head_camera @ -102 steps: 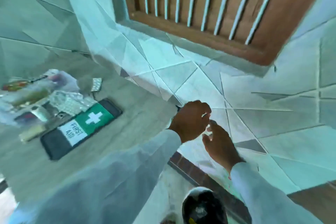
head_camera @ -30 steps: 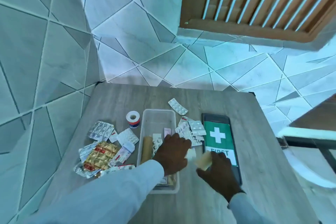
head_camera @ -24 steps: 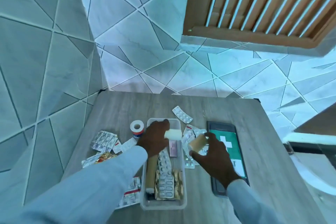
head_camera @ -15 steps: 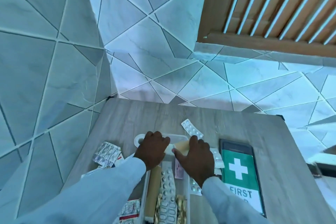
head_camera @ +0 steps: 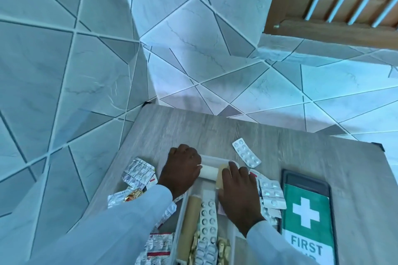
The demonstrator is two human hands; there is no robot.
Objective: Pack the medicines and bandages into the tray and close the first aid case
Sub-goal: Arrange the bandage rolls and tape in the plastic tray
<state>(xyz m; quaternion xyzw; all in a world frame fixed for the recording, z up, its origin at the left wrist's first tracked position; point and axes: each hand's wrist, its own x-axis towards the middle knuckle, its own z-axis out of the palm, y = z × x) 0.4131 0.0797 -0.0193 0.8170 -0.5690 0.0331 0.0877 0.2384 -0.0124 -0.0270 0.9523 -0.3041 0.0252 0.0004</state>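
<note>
A clear plastic tray (head_camera: 215,159) lies on the wooden table, holding a tan bandage roll (head_camera: 189,221), blister strips (head_camera: 207,221) and gold foil packs. My left hand (head_camera: 181,170) is closed on a white bandage roll (head_camera: 209,172) at the tray's far end. Beside it, my right hand (head_camera: 237,191) presses a tan bandage roll (head_camera: 220,175) against the white one. The first aid case lid (head_camera: 307,211), green with a white cross, lies flat to the right of the tray.
Loose blister packs lie left of the tray (head_camera: 137,173), right of it (head_camera: 271,193), and one strip lies beyond it (head_camera: 246,155). Tiled walls close in at the back and left. The table's far right corner (head_camera: 378,146) is near.
Both hands have carried the two bandage rolls from beside the lid to the tray's far end and lowered them there. The view has tipped closer and lower over the tray.
</note>
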